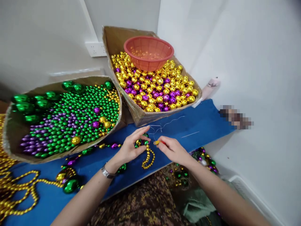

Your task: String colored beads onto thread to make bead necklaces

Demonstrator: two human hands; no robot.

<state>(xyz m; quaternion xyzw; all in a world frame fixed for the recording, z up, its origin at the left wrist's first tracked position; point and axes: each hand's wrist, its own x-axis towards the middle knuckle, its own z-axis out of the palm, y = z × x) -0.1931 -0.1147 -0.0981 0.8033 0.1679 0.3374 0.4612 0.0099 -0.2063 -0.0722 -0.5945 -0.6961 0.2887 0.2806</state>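
Note:
My left hand is over the blue table surface, with white thread running across its bent fingers. Green beads hang at its fingertips, and a loop of small gold beads lies just below them. My right hand is closed on a small yellow-and-red tool; its working end is too small to make out. The two hands are close together but apart, with thread between them. A strand with purple and gold beads lies left of my left hand.
Behind stands a box of gold and purple balls, topped by a red plastic basket. Another box holds green and purple beads. Gold bead strings lie at left. A thin white piece rests on the blue cloth.

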